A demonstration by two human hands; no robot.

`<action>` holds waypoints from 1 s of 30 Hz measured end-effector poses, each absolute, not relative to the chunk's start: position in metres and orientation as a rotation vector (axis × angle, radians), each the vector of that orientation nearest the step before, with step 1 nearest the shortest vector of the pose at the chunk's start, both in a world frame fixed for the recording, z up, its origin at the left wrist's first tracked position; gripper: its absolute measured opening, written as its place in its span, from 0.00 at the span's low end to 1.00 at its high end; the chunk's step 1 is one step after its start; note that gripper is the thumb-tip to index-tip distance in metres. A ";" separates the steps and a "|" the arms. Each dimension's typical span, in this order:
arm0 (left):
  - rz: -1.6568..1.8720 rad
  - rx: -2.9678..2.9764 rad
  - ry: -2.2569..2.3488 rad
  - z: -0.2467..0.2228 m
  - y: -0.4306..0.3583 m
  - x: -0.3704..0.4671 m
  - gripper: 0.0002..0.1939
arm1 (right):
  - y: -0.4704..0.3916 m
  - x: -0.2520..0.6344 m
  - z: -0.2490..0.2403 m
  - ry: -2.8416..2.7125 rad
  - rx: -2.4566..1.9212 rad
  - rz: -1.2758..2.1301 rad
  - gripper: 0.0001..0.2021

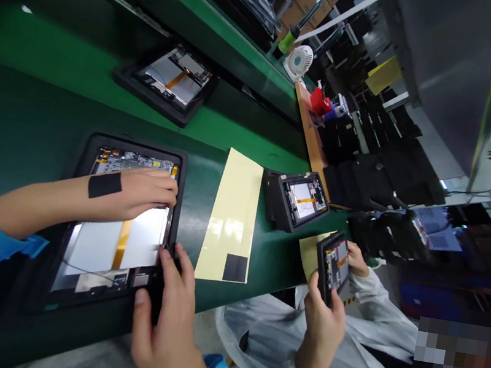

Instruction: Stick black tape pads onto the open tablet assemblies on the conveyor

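An opened tablet (96,241) lies in a black foam frame (185,165), its circuit board, silver plates and orange ribbon cable exposed. My left hand (146,193) reaches across its upper part, fingers together and bent down at the right edge; whatever is under the fingertips is hidden. A black square patch (105,185) sticks to my left wrist. Lower on that same edge rests my right hand (172,322), thumb and fingers apart, the index fingertip touching the tablet's border. Right of the frame is a pale yellow sheet (230,219) with one black square patch (235,268) at its near corner.
Another opened tablet (176,76) in black foam lies toward the back. Farther right, one more tablet (303,199) sits on stacked black frames. Beside me a co-worker's hands (323,327) hold a tablet (334,263) near another yellow sheet (309,253). A small white fan (299,62) stands behind.
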State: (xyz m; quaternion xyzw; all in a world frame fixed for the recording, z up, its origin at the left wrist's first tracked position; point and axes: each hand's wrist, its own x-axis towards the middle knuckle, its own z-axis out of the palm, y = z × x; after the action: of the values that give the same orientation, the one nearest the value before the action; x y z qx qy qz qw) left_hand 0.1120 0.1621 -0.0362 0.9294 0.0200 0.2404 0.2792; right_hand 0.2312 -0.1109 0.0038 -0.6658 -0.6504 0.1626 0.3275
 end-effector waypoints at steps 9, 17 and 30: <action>0.655 2.517 0.066 -0.035 0.164 0.116 0.20 | -0.115 0.238 0.003 -1.638 -1.724 0.586 0.40; 0.734 2.625 -0.010 -0.046 0.171 0.120 0.20 | -0.116 0.235 -0.004 -1.646 -1.746 0.437 0.41; 0.622 2.511 -0.079 -0.039 0.177 0.130 0.08 | -0.100 0.239 0.002 -1.805 -1.734 0.539 0.48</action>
State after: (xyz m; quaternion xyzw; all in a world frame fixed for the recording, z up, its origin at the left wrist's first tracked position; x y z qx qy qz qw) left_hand 0.1300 0.1775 -0.0394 0.9332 -0.0295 0.2313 0.2733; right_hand 0.2388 -0.1004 0.0022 -0.6489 -0.6753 0.2017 0.2867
